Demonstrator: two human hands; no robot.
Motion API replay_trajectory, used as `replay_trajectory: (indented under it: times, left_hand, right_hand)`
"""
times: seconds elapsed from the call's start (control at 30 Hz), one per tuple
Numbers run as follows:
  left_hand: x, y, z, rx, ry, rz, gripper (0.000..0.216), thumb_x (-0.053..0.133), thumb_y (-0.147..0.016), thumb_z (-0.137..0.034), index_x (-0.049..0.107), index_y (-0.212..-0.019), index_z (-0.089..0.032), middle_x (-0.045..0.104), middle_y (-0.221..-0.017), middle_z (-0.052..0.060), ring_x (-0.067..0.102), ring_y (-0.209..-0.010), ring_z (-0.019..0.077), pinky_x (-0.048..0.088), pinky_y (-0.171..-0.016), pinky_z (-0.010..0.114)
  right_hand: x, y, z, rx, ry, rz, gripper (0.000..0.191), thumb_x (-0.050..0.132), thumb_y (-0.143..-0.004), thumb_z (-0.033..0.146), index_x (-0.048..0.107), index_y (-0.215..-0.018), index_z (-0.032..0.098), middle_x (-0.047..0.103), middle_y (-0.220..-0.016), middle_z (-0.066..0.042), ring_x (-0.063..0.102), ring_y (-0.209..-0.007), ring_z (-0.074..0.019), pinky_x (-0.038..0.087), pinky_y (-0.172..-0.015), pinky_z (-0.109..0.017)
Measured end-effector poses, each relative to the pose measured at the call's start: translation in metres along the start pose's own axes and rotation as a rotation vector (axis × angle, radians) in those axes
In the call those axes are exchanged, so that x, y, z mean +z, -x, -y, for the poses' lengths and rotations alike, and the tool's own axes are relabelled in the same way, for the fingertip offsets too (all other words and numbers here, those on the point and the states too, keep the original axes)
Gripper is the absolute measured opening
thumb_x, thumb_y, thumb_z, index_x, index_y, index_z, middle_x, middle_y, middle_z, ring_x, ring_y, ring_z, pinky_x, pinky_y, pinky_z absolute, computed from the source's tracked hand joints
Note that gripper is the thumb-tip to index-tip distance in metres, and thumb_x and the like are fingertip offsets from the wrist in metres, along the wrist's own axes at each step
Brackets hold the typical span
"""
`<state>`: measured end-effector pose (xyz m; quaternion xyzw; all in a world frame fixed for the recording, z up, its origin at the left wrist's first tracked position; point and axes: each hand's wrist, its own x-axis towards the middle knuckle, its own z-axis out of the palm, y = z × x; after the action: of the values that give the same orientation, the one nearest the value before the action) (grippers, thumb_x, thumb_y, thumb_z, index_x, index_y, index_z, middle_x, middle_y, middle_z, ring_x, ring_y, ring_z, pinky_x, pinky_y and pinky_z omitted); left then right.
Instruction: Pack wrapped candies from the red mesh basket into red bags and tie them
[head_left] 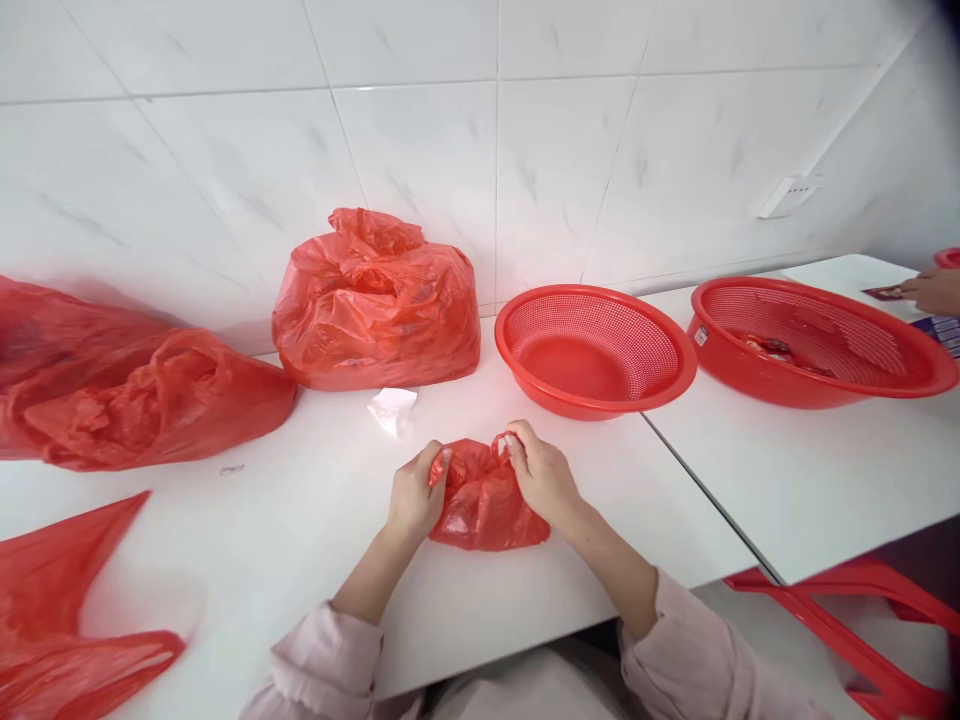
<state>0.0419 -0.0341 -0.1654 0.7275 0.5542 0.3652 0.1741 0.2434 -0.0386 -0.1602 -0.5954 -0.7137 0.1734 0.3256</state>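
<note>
A small red plastic bag rests on the white table in front of me, its contents hidden by the crumpled film. My left hand is closed on the bag's upper left corner. On the other side, my right hand pinches the gathered upper right part, where a loop of plastic shows by the fingertips. Just beyond the bag lies a crumpled piece of white paper.
Behind stands a large, full red bag; another bulging bag and a flat bag lie left. A red basket and a second basket with small packets stand right. A co-worker's hand shows far right.
</note>
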Motion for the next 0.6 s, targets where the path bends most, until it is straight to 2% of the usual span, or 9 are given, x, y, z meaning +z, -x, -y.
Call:
replay_trajectory:
  times: [0.13, 0.23, 0.33, 0.4, 0.47, 0.53, 0.6]
  left_hand:
    - [-0.007, 0.013, 0.005, -0.006, -0.072, 0.033, 0.031, 0.035, -0.097, -0.034, 0.044, -0.07, -0.022, 0.045, -0.057, -0.004, 0.041, -0.049, 0.013, 0.035, -0.052, 0.024]
    - [-0.008, 0.017, -0.001, -0.001, -0.137, 0.048, 0.031, 0.034, -0.097, -0.033, 0.051, -0.075, -0.021, 0.054, -0.067, -0.001, 0.047, -0.055, 0.0141, 0.038, -0.055, 0.026]
    - [-0.003, 0.013, -0.009, 0.027, -0.211, 0.052, 0.029, 0.036, -0.096, -0.033, 0.06, -0.087, -0.02, 0.061, -0.099, 0.009, 0.057, -0.084, 0.0213, 0.043, -0.07, 0.031]
    - [0.002, 0.01, -0.011, 0.057, -0.243, 0.09, 0.03, 0.036, -0.096, -0.033, 0.062, -0.09, -0.019, 0.06, -0.11, 0.011, 0.055, -0.098, 0.0249, 0.043, -0.08, 0.035]
    - [0.008, 0.008, -0.012, 0.063, -0.262, 0.161, 0.032, 0.034, -0.097, -0.033, 0.061, -0.085, -0.02, 0.064, -0.099, 0.009, 0.057, -0.09, 0.023, 0.043, -0.077, 0.033]
    - [0.013, 0.009, -0.01, 0.033, -0.283, 0.228, 0.035, 0.032, -0.098, -0.031, 0.058, -0.078, -0.02, 0.063, -0.081, 0.005, 0.057, -0.073, 0.0197, 0.042, -0.066, 0.029]
    - [0.018, 0.013, -0.008, -0.018, -0.309, 0.269, 0.034, 0.032, -0.098, -0.031, 0.056, -0.076, -0.021, 0.062, -0.072, 0.003, 0.055, -0.063, 0.0184, 0.036, -0.057, 0.027]
  right_hand:
    - [-0.015, 0.001, -0.03, 0.023, 0.043, 0.0, 0.025, 0.029, -0.099, 0.035, 0.051, -0.106, 0.024, 0.061, -0.068, 0.002, 0.058, -0.059, -0.0175, 0.039, -0.059, -0.027]
    - [-0.02, 0.003, -0.029, 0.043, 0.068, -0.005, 0.024, 0.03, -0.099, 0.035, 0.05, -0.104, 0.025, 0.064, -0.074, 0.001, 0.059, -0.062, -0.0179, 0.039, -0.06, -0.028]
    - [-0.014, 0.007, -0.011, 0.042, 0.079, -0.026, 0.022, 0.031, -0.099, 0.034, 0.05, -0.102, 0.024, 0.067, -0.089, -0.002, 0.062, -0.078, -0.0197, 0.041, -0.066, -0.029]
    - [-0.006, 0.011, -0.001, 0.022, 0.079, 0.004, 0.021, 0.031, -0.099, 0.033, 0.05, -0.102, 0.023, 0.067, -0.095, -0.004, 0.063, -0.085, -0.0201, 0.042, -0.071, -0.03]
    - [0.003, 0.016, 0.004, 0.01, 0.077, 0.076, 0.022, 0.029, -0.099, 0.032, 0.05, -0.1, 0.023, 0.067, -0.093, -0.004, 0.062, -0.08, -0.0192, 0.04, -0.068, -0.029]
    - [0.011, 0.021, 0.003, 0.018, 0.074, 0.139, 0.024, 0.027, -0.1, 0.031, 0.05, -0.097, 0.023, 0.066, -0.084, -0.002, 0.06, -0.07, -0.0178, 0.037, -0.062, -0.028]
    - [0.015, 0.024, -0.002, 0.033, 0.072, 0.165, 0.026, 0.026, -0.1, 0.032, 0.05, -0.094, 0.023, 0.063, -0.074, 0.0, 0.057, -0.062, -0.017, 0.034, -0.058, -0.027]
